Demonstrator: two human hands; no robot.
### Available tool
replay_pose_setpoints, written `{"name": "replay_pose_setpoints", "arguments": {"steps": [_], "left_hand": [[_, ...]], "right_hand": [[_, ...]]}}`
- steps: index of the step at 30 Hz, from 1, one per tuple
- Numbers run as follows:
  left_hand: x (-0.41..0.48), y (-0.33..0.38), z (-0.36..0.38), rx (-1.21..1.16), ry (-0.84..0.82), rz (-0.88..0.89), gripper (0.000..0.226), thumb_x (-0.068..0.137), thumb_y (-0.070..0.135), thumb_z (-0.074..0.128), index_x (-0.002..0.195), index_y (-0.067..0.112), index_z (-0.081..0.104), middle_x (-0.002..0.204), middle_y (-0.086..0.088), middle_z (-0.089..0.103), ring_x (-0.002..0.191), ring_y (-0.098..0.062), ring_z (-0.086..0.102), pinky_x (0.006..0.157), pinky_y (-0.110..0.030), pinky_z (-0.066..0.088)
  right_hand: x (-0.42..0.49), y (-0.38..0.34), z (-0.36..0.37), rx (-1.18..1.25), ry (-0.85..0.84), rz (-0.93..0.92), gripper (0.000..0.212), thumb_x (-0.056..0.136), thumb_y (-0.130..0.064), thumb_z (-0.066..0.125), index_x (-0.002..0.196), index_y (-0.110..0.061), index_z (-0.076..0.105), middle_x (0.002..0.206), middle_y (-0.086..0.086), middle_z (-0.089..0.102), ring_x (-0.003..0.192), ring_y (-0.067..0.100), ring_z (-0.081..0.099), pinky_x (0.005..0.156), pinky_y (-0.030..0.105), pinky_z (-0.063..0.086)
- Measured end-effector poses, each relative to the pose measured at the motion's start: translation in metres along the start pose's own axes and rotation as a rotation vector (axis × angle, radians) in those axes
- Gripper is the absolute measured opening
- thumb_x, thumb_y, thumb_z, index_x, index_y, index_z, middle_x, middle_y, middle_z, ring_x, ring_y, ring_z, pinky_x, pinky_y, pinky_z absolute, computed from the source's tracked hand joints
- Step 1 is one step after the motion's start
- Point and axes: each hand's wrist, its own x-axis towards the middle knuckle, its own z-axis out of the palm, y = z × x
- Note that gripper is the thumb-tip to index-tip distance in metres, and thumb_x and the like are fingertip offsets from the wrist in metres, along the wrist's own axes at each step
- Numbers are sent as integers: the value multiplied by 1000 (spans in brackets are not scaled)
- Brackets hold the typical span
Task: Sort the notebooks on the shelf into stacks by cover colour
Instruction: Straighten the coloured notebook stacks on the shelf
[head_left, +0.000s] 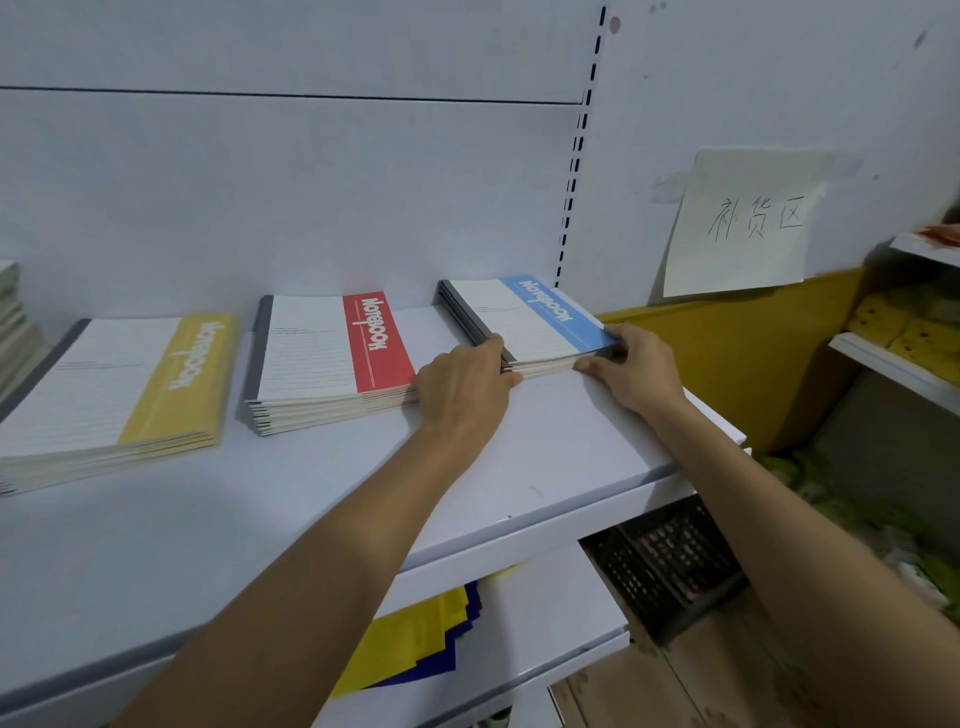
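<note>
Three stacks of notebooks lie on the white shelf (545, 457): a yellow-banded stack (119, 384) at the left, a red-banded stack (327, 358) in the middle and a blue-banded stack (530, 317) at the right. My left hand (462, 389) sits between the red and blue stacks, its fingers curled against the blue stack's near left corner. My right hand (634, 369) grips the blue stack's near right corner, thumb along the front edge. Both hands hold the blue stack from either side.
Another pile of notebooks (15, 322) shows at the far left edge. A paper sign (748, 223) hangs on the wall at the right. Yellow and blue sheets (421, 634) lie on the lower shelf. A black crate (670, 566) stands on the floor; side shelves hold yellow items (904, 322).
</note>
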Motion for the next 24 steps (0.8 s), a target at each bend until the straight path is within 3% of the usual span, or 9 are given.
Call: {"name": "replay_pose_setpoints", "arguments": {"steps": [4,8,12,14,18,20,24], "left_hand": [[-1,3,1,106,11,48,35,98,40,46,124,17,49,103,-8,66,89,-27,62,62,-32,33],[-2,1,3,18,9,-10,59,94,43,52,143,17,29,108,-8,65,94,-28,63,66,-34,42],[-2,-5,5,-160,41,-73,41,88,43,62,119,18,54,108,-3,69,94,-26,64,70,-35,52],[-1,-3,6,-137,29,-48,37,89,41,60,118,17,55,109,-5,68,96,-29,62,69,-34,48],[1,-1,6,-85,1,-22,48,89,55,54,120,19,54,109,-3,66,96,-27,62,66,-33,45],[3,-2,6,-94,5,-47,57,85,66,47,119,21,56,105,-2,67,92,-25,63,63,-31,45],[5,-2,8,-99,17,-55,51,92,58,42,123,19,54,108,-4,68,91,-25,64,66,-33,51]], "right_hand": [[1,0,-2,-68,-40,-22,62,86,-32,69,139,-13,44,133,7,55,117,25,52,95,33,42],[2,2,1,-32,-49,-16,61,85,-31,70,138,-14,45,134,5,55,118,23,52,95,33,42],[2,1,0,45,-44,2,70,83,-30,72,143,-16,39,140,5,51,123,24,49,99,36,42],[-1,1,-1,62,-54,-50,72,84,-33,71,145,-20,36,143,3,48,123,21,48,99,36,41],[-4,-1,0,31,-50,-104,63,82,-42,70,135,-15,50,128,5,57,97,11,45,80,25,39],[-4,-2,0,18,-52,-117,61,83,-43,68,134,-13,52,124,6,58,95,11,45,79,28,42],[-2,-2,1,41,-73,-119,61,85,-45,65,134,-12,52,120,5,58,95,13,48,81,33,46]]}}
